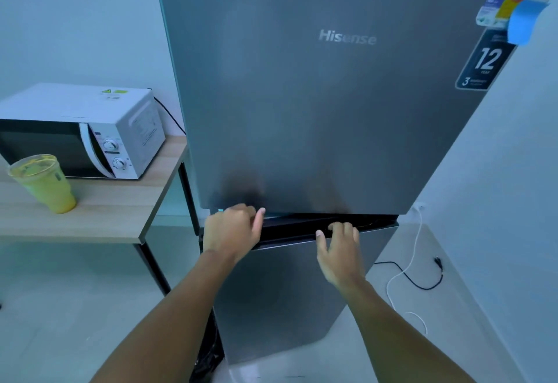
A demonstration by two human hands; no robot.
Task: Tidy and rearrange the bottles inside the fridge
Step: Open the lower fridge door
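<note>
A tall grey fridge (317, 105) fills the middle of the view, with both its upper door and its lower door (280, 298) shut. No bottles are in view. My left hand (231, 231) has its fingers curled under the bottom left edge of the upper door, at the dark gap (296, 228) between the doors. My right hand (339, 249) rests with fingers spread on the top edge of the lower door, fingertips in the same gap. Neither hand holds a loose object.
A wooden table (114, 210) stands left of the fridge with a white microwave (90, 129) and a plastic cup of yellow drink (45, 183). Black and white cables (413, 274) lie on the floor at the right, by the wall.
</note>
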